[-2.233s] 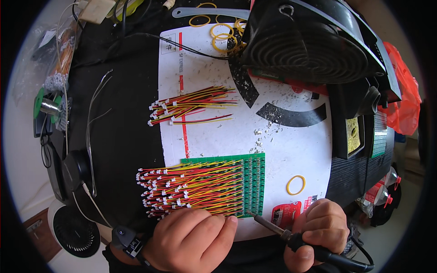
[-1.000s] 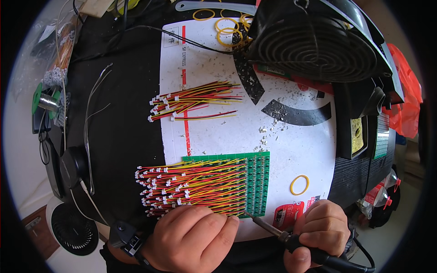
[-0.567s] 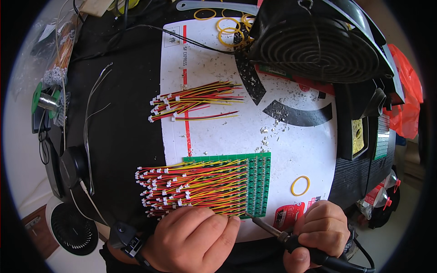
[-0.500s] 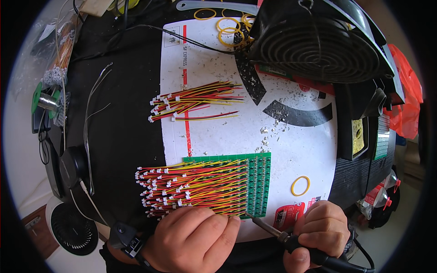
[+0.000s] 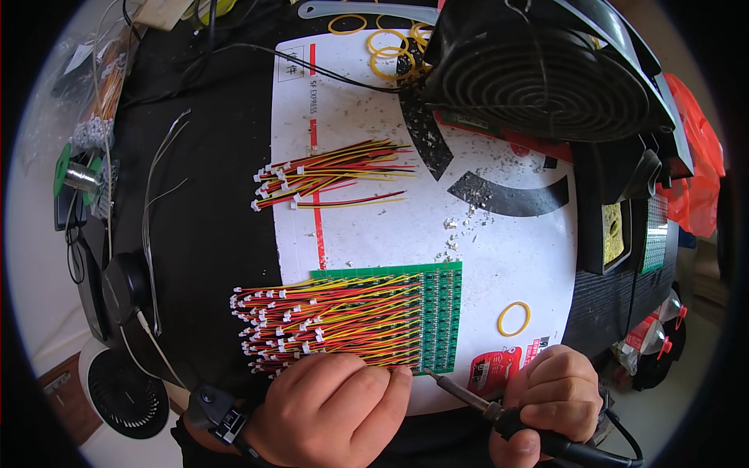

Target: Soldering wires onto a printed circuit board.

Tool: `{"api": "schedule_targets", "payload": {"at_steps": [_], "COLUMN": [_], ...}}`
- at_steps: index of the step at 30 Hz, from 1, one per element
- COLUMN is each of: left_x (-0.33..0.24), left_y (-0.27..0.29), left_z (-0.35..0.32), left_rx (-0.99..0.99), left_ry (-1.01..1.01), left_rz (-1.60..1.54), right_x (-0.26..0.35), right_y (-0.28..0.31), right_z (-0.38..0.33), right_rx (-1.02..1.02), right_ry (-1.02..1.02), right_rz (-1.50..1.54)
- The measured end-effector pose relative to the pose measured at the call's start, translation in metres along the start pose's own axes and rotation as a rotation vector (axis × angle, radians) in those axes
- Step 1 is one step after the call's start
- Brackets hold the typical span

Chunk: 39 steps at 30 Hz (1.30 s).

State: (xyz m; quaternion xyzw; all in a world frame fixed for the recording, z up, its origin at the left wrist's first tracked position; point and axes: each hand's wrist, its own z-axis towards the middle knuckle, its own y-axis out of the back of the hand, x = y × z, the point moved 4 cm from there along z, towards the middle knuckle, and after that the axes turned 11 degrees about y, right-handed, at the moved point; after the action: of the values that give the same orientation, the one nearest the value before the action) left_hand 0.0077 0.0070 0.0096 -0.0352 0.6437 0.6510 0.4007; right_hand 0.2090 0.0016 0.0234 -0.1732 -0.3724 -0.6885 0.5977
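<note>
While the right hand [image 5: 558, 394] wraps its fingers around the handle of an iron [image 5: 490, 409], the left hand [image 5: 331, 405] lies curled at the near edge of the green board [image 5: 441, 320], over the nearest wires [image 5: 359, 320]; whether its fingertips close on one of them I cannot tell. The iron slants up and left, its tip at the board's near edge, just beside those fingertips. The board lies flat on the white sheet [image 5: 499, 257], in front of the person, with red, black and yellow wires running left from it in close rows to white plugs [image 5: 282, 294] above the black table [image 5: 211, 234]. Farther off, a loose bundle [image 5: 335, 171] of similar wires lies partly across the sheet's left edge. Metal scraps [image 5: 450, 224] dot the sheet, a yellow band [image 5: 499, 320] rests right of the board, and a black fan [image 5: 546, 86] stands beyond. A sponge [image 5: 614, 226] sits in a holder at the right.
</note>
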Motion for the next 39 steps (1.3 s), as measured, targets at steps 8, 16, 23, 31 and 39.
{"api": "schedule_targets", "payload": {"at_steps": [8, 16, 23, 31, 39], "left_x": [-0.004, -0.008, -0.007, -0.006, -0.005], "left_y": [0.006, 0.01, 0.006, 0.006, 0.006], "left_z": [0.002, -0.001, -0.001, -0.001, 0.001], "left_rx": [-0.048, 0.011, 0.04, -0.007, -0.02], "left_ry": [-0.027, -0.041, -0.041, -0.035, -0.042], "left_rz": [-0.037, -0.023, -0.027, -0.033, -0.027], "right_x": [0.002, 0.0, -0.001, -0.002, -0.001], "right_y": [0.001, 0.001, -0.001, -0.005, -0.005], "right_z": [-0.001, 0.002, 0.002, 0.003, 0.003], "right_rx": [-0.011, 0.038, 0.046, 0.032, 0.022], "right_ry": [0.002, -0.014, -0.009, -0.003, -0.003], "right_rz": [-0.003, 0.014, 0.014, 0.019, 0.021]}}
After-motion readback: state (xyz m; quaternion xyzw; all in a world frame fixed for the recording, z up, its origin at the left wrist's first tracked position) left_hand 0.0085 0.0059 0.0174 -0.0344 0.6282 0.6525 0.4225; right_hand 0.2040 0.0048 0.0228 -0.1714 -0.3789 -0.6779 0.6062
